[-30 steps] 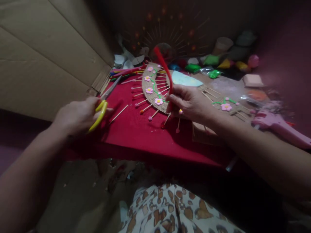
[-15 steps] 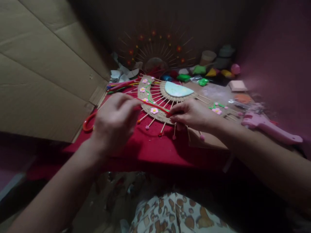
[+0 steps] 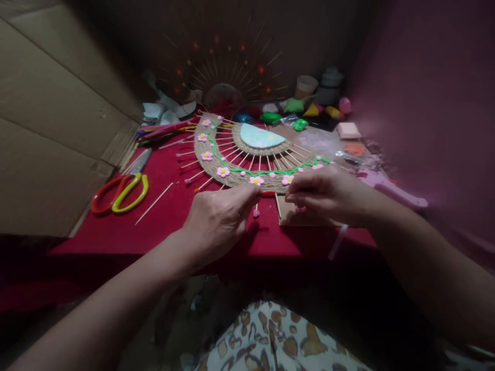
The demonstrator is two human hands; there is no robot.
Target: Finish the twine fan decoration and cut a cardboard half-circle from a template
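Taking the middle of my head view as the clock's centre, I have the left hand [image 3: 218, 221] at seven to eight, its fingertips pinched together on one end of a red strip [image 3: 268, 194]. The right hand [image 3: 332, 193] sits at three with fingers curled; I cannot tell whether they close on anything. The strip shows in the gap between the hands, a little below centre, along the lower edge of the woven band [image 3: 237, 180]; I judge it is kept level there to line up with that edge. The scissors [image 3: 129, 193] lie at nine, handles towards me, probably for easy reach, with a loose stick [image 3: 153, 203] just beside them. A pink glue gun [image 3: 394, 189] rests at three, beyond the right hand. All this lies on a red cloth [image 3: 170, 237]. Small coloured packets [image 3: 294, 106] line the back at one, a darker stick sunburst [image 3: 224, 95] stands at about eleven to twelve, cardboard [image 3: 58, 113] rises at ten, and a dim purple wall [image 3: 429, 103] closes two o'clock.
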